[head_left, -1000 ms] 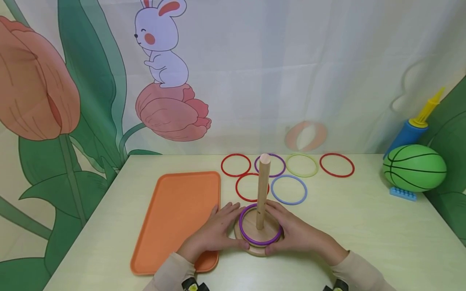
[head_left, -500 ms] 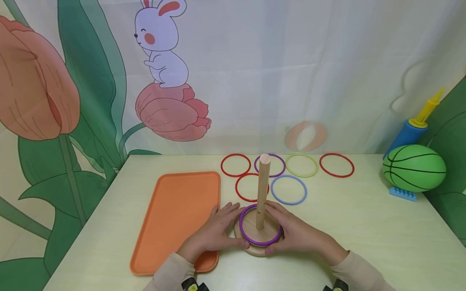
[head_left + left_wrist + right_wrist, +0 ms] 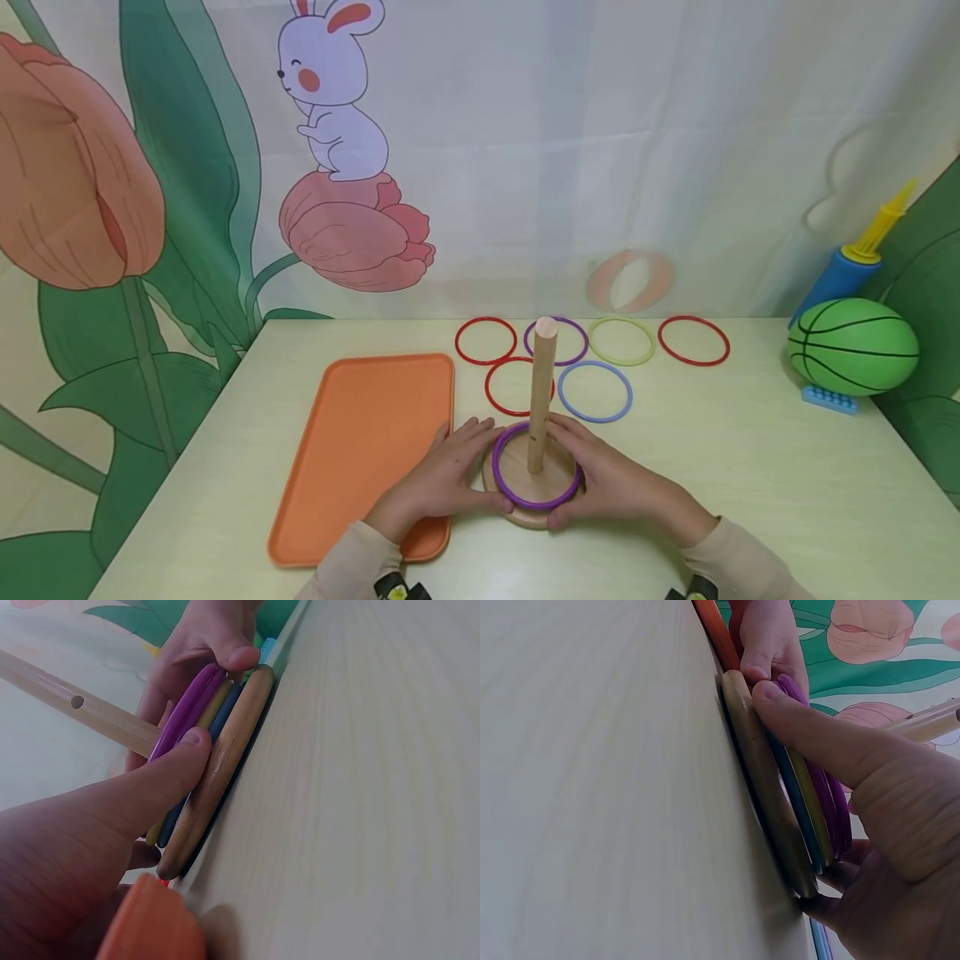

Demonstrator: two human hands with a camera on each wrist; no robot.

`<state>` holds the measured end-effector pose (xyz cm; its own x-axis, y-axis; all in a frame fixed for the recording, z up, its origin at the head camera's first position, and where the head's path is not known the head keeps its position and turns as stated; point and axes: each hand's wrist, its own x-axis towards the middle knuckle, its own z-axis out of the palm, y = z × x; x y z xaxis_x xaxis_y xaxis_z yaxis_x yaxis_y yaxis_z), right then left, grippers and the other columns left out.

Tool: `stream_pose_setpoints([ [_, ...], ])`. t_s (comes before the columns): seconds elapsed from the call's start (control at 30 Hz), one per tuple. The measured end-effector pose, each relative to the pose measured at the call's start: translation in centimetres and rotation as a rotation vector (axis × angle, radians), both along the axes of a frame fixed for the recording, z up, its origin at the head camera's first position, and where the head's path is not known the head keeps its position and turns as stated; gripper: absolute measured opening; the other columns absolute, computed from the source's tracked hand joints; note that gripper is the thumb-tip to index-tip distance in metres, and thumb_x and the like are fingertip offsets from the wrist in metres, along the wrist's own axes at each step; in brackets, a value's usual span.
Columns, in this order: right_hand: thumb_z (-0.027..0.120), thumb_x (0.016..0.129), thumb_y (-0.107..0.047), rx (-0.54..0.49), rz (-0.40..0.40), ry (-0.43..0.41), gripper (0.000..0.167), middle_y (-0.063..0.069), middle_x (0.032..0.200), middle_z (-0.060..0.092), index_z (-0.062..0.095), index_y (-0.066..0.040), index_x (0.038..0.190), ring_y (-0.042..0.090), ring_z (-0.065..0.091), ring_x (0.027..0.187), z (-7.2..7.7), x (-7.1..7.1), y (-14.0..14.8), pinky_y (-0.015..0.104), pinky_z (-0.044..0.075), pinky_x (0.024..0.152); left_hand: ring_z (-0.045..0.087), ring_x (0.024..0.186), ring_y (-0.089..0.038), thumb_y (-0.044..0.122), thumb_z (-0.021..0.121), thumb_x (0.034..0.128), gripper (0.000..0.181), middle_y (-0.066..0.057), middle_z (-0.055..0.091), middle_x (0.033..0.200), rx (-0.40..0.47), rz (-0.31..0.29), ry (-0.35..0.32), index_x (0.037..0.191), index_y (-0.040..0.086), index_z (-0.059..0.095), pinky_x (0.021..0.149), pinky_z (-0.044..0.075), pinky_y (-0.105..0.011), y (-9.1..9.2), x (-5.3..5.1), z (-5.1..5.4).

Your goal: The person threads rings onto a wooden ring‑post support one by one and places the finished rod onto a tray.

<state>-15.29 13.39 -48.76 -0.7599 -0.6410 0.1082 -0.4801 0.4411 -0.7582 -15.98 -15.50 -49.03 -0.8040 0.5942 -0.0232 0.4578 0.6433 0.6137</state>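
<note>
A wooden peg [image 3: 541,396] stands upright on a round wooden base [image 3: 527,521], with a purple ring [image 3: 536,505] around it. The left wrist view shows the stack from the side: purple rings [image 3: 186,709] on top, a yellow-green ring and a blue ring under them, above the base [image 3: 225,769]. My left hand [image 3: 448,477] grips the rings from the left, thumb at the near edge. From the right, my right hand [image 3: 624,482] holds the same stack; in the right wrist view its thumb crosses the ring edges beside the base [image 3: 759,761]. Some fingertips are hidden behind the stack.
Behind the peg lie red [image 3: 486,363], purple, yellow-green and blue [image 3: 596,420] rings. An orange tray [image 3: 367,442] is at the left, close under my left hand. A green ball [image 3: 853,347], blue brick [image 3: 829,400] and blue pump [image 3: 836,283] are at the right.
The purple rings line up slightly more closely over one another than a second ago. Both hands have stayed almost in place around the stack.
</note>
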Motion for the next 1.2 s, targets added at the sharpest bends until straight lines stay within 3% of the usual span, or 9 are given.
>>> stream_pose_setpoints([
  [0.5,0.102,0.059,-0.052,0.018,0.006,0.012,0.134,-0.002,0.17,0.027,0.031,-0.018,0.167,0.025,0.027,0.157,0.1,0.1,0.1,0.053,0.028,0.125,0.02,0.16,-0.037,0.061,0.087,0.0795,0.101,-0.013,0.032,0.171,-0.008,-0.007,-0.009,0.162,0.023,0.043,0.127,-0.003,-0.063,-0.1,-0.2,-0.2],
  [0.63,0.103,0.054,-0.048,0.015,0.0,0.013,0.143,0.008,0.173,0.023,0.024,-0.021,0.17,0.034,0.023,0.159,0.2,-0.1,1.0,0.059,0.026,0.124,0.021,0.16,-0.038,0.061,0.087,0.0795,0.101,-0.014,0.033,0.17,-0.005,-0.012,0.002,0.162,0.022,0.043,0.127,-0.001,-0.064,-0.1,-0.2,-0.3],
  [0.7,0.104,0.053,-0.045,0.013,-0.02,0.017,0.146,0.018,0.173,0.021,0.021,-0.017,0.17,0.041,0.021,0.158,0.4,-0.3,1.8,0.064,0.025,0.122,0.022,0.159,-0.039,0.06,0.087,0.0797,0.1,-0.015,0.034,0.17,0.003,-0.017,0.009,0.162,0.021,0.044,0.127,-0.001,-0.065,-0.1,-0.2,-0.4],
  [0.83,0.102,0.059,-0.042,0.004,-0.1,0.063,0.137,0.026,0.169,0.028,0.025,-0.008,0.168,0.049,0.029,0.153,0.5,-1.2,4.0,0.067,0.032,0.118,0.022,0.159,-0.04,0.057,0.088,0.0798,0.099,-0.016,0.034,0.169,0.021,-0.024,0.008,0.161,0.021,0.045,0.126,-0.001,-0.066,-0.2,-0.2,-0.3],
  [1.0,0.097,0.075,-0.029,-0.124,-0.206,0.097,0.109,0.029,0.16,0.042,0.036,0.002,0.161,0.051,0.043,0.144,0.3,-2.8,7.2,0.066,0.045,0.108,0.021,0.159,-0.041,0.055,0.089,0.0798,0.099,-0.017,0.034,0.169,0.026,-0.022,-0.003,0.161,0.019,0.045,0.126,-0.001,-0.067,-0.1,-0.1,0.0],
  [1.1,0.091,0.084,-0.024,-0.124,-0.348,0.079,0.093,0.028,0.157,0.046,0.041,0.003,0.158,0.049,0.045,0.142,0.3,-3.6,9.1,0.066,0.045,0.109,0.021,0.159,-0.041,0.054,0.09,0.0795,0.099,-0.017,0.034,0.169,0.023,-0.018,-0.006,0.161,0.019,0.045,0.126,-0.001,-0.067,-0.1,0.0,0.1],
  [1.2,0.084,0.093,-0.032,-0.059,-0.513,0.049,0.085,0.027,0.159,0.044,0.041,0.0,0.159,0.049,0.04,0.146,0.0,-4.3,11.2,0.067,0.039,0.114,0.022,0.159,-0.041,0.055,0.09,0.0795,0.099,-0.017,0.034,0.169,0.021,-0.019,-0.002,0.161,0.019,0.046,0.126,-0.001,-0.067,-0.1,-0.1,0.1],
])
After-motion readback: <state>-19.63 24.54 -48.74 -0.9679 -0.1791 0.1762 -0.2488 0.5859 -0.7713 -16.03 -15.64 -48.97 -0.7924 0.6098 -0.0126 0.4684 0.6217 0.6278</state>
